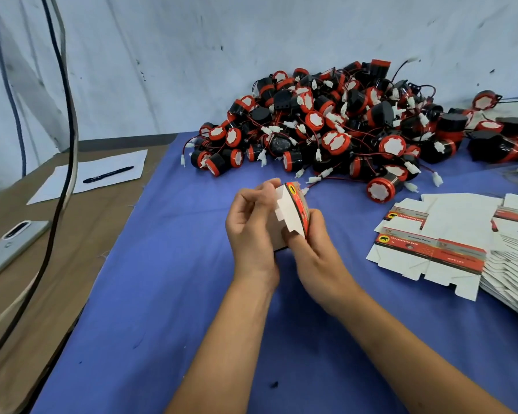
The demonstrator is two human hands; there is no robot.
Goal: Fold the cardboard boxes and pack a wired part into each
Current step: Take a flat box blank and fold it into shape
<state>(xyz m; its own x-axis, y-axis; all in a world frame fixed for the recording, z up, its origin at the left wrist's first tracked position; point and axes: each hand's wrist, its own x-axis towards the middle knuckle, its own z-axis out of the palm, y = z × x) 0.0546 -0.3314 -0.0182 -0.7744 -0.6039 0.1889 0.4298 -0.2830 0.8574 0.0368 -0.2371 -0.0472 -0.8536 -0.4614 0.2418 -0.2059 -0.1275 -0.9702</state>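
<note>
You are gripping the half-folded box (293, 210) between your left hand (251, 225) and right hand (311, 249), tucking its flaps, so next you are needing a wired part (382, 189).

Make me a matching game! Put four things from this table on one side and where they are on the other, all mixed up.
Things:
1. pen
2. phone
3. box being folded
4. heap of wired parts

Places:
A. held between both hands
B. at the back of the blue cloth
C. on the white paper
D. on the brown table, far left

Pairs: 1-C, 2-D, 3-A, 4-B
</note>
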